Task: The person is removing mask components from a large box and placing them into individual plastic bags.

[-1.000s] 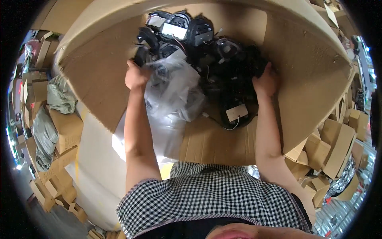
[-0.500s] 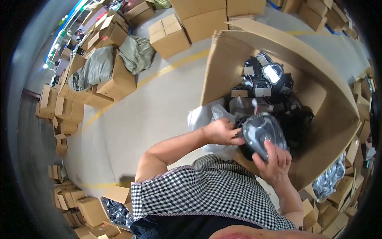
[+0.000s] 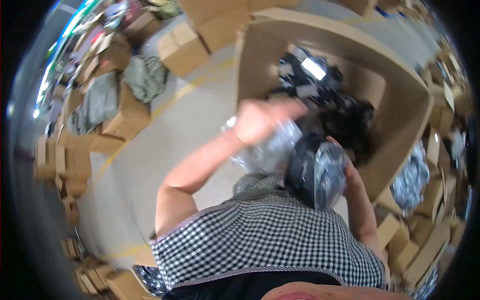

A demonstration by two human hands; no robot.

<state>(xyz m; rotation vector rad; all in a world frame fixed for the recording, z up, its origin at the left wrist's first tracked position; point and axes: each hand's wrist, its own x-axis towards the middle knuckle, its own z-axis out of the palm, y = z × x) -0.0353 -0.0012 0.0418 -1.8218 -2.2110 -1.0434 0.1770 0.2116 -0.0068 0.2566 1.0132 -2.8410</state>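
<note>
A black rounded unit that looks like a vehicle headlight, its front covered in clear film, is held upright on edge close to my body. My right hand grips it from the film-covered side, most of the fingers hidden behind it. Over the near left rim of the large cardboard box, my left hand reaches toward the box's inside. Motion smears its fingers. Just under that hand lies a crumpled clear plastic bag. More black headlights with pale labels are heaped inside the box.
Grey covers drape over cartons on the left, and a closed carton stands beyond them. To the right, a pack of film-wrapped parts sits among open cartons. Behind my left side is a box of dark wrapped parts.
My left hand has let go of the headlight and moved up toward the box. My right hand has turned the headlight on edge. The view has shifted too.
</note>
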